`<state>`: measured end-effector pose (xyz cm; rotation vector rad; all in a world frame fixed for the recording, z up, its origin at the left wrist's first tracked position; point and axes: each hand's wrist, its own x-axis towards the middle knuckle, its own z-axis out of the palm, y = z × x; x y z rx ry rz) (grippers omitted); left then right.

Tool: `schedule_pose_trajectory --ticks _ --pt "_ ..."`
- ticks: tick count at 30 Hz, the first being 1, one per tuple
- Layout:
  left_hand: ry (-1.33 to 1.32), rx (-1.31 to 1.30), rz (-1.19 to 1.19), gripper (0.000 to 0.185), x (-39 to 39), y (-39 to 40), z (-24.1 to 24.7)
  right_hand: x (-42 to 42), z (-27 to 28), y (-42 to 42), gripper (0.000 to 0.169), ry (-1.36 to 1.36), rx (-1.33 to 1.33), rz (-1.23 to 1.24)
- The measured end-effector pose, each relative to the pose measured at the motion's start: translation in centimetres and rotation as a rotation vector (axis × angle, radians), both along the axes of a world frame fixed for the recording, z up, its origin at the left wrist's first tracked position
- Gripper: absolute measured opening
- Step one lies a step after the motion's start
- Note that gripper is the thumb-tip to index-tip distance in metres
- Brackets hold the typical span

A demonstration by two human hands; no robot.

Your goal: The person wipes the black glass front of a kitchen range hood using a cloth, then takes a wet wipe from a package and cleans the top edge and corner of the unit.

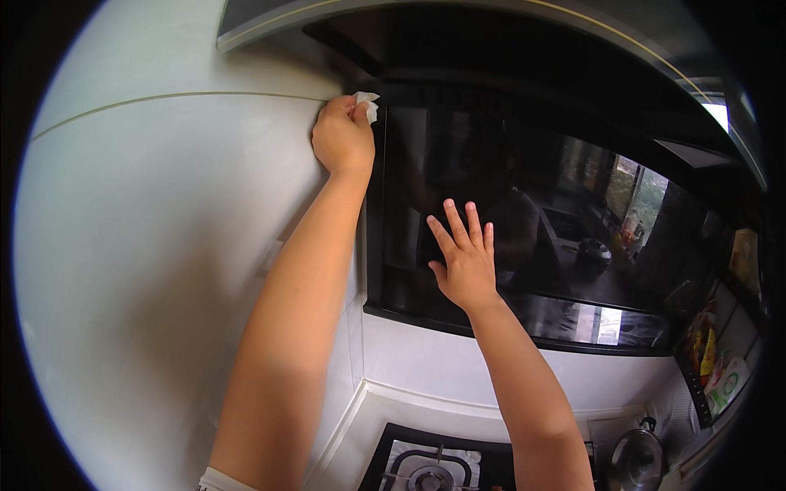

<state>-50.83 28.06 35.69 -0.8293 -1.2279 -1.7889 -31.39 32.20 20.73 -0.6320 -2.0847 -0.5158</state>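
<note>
A crumpled white tissue or wipe [368,105] is pinched in my left hand [344,136]. That hand is raised to the upper left corner of a black glass range hood [417,245], where the hood meets the pale wall [153,184]. Lower and further right, my right hand [465,261] has its fingers spread over the hood's glossy front panel. It appears to rest flat against the glass and holds nothing. A window and parts of the kitchen are reflected in the panel.
Below the hood is a gas stove [374,469] with a burner [431,479]. A metal pot lid or pan [637,457] stands at the lower right. Seasoning packets [727,383] sit on a shelf at the right. An overhead cabinet edge [276,24] runs along the top.
</note>
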Motion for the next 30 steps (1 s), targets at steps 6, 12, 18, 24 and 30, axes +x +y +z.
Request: schedule_pose_trajectory --ticks 6,12,18,24,30 --pt "0.049 0.057 0.007 0.018 0.3 2.9 -0.1 0.7 0.3 0.1 0.073 -0.029 -0.005 0.003" --pt "0.224 0.192 0.109 0.019 1.7 4.3 -1.9 1.1 0.4 0.4 0.074 -0.051 0.001 0.014" --pt "-0.045 0.05 -0.125 0.025 0.7 3.4 0.0 0.9 0.2 0.7 0.072 -0.057 0.002 0.029" --pt "-0.165 -0.069 -0.176 0.023 0.2 2.8 0.1 0.9 0.2 0.3 0.07 -0.061 -0.021 0.019" --pt "-0.171 0.007 -0.333 0.026 -0.2 3.7 0.2 0.9 0.3 0.2 0.069 -0.057 -0.032 0.042"
